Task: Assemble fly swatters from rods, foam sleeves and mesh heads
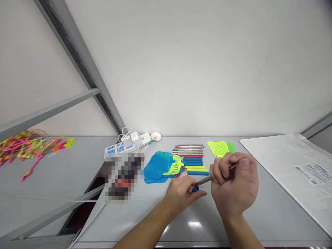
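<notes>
My right hand (234, 183) is closed around the upper part of a thin metal rod (204, 180) that slants down to the left. My left hand (183, 192) pinches the rod's lower end, where a blue foam grip (195, 188) sits on it. Both hands hover just above the grey table (145, 214). Just behind the hands lie a row of foam grips (195, 165) in red, blue and yellow, a bundle of bare metal rods (188, 149), a pile of blue and yellow swatter heads (160, 165), and green swatter heads (220, 148).
A white power strip (124, 147) with plugged chargers lies at the back left, beside a blurred object (123, 178). A large white sheet in plastic (293, 169) covers the right side. Pink and yellow plastic parts (28, 147) lie on the neighbouring table, left.
</notes>
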The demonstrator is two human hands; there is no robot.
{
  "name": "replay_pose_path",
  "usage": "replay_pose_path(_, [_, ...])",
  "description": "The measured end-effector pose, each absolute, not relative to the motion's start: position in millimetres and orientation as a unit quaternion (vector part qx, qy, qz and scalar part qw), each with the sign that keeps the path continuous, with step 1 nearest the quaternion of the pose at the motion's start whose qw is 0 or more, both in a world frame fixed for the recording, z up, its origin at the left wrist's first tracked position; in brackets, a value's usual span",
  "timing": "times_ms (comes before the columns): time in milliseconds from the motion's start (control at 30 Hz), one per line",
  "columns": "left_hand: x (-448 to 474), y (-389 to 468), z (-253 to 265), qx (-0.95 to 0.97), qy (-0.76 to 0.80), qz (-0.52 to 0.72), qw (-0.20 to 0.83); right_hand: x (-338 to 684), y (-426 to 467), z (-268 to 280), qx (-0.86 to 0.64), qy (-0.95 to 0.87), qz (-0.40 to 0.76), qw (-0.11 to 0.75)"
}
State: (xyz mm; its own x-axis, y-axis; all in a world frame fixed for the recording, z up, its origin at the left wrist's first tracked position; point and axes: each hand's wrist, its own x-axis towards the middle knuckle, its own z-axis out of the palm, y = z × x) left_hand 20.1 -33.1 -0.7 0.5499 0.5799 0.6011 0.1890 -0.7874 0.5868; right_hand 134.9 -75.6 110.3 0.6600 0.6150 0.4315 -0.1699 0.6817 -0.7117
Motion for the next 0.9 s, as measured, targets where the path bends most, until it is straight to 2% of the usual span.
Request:
replay_pose_path(367, [20,-32,2,0.848,0.26,0.38,0.264,128,-71,101,-0.347,-0.441,0.297,0.773])
replay_pose_path(600, [18,-30,-3,0.845,0.29,0.353,0.278,123,-71,59,-0.379,-0.465,0.368,0.71])
replay_pose_path(900, [18,-28,-2,0.888,0.256,0.249,0.288,127,-75,37,-0.399,-0.473,0.394,0.68])
